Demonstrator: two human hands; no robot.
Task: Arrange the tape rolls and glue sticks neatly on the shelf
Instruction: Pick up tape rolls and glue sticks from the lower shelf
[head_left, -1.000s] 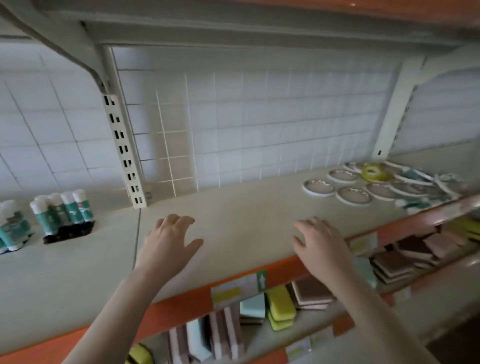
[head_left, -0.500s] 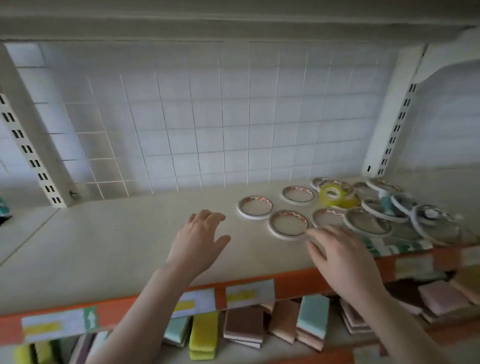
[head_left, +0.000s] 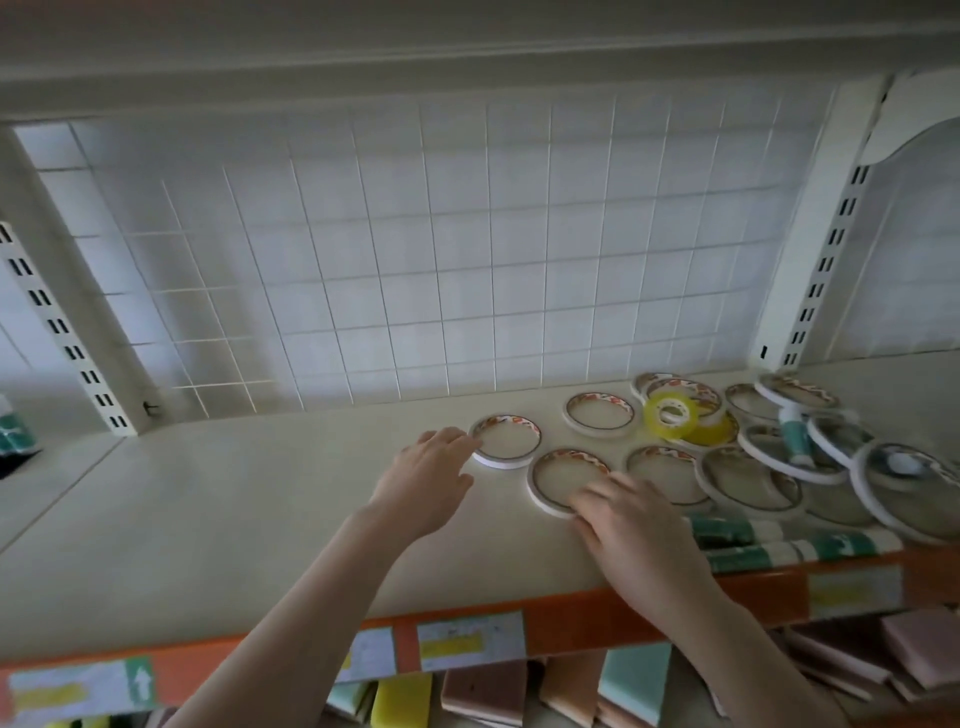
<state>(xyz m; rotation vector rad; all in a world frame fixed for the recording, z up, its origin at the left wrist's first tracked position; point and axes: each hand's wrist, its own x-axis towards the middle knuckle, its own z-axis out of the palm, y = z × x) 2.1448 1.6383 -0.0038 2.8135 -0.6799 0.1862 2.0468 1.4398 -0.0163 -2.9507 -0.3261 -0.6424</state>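
Shelf, centre of the frame: the left hand lies with fingers extended and relaxed, fingertips touching the left rim of the leftmost tape roll. It grips nothing. The right hand lies with fingers spread flat, tips on the near edge of the next tape roll; no grasp is visible there either.

Location of task items: the flat white tape rolls are scattered from the centre to the right of the frame, several overlapping at the far right. 1 yellow roll sits tilted on top of others near the back. 2 glue sticks lie on their sides along the front edge at right, and another glue stick lies across a roll further back. More upright sticks show partly at the left edge.

Judgement on the step in hand: gathering the 2 nearest rolls appears to be starting. Recommended practice:
1. Slide each roll flat rather than lifting by the thin rim, which offers little purchase.
2. Stack rolls with edges aligned, in the bare area at centre left.
3. Keep the right wrist off the glue sticks beside it; they could roll off the front lip.
4. Lift the stick and the yellow roll off the pile before pulling rolls from beneath.
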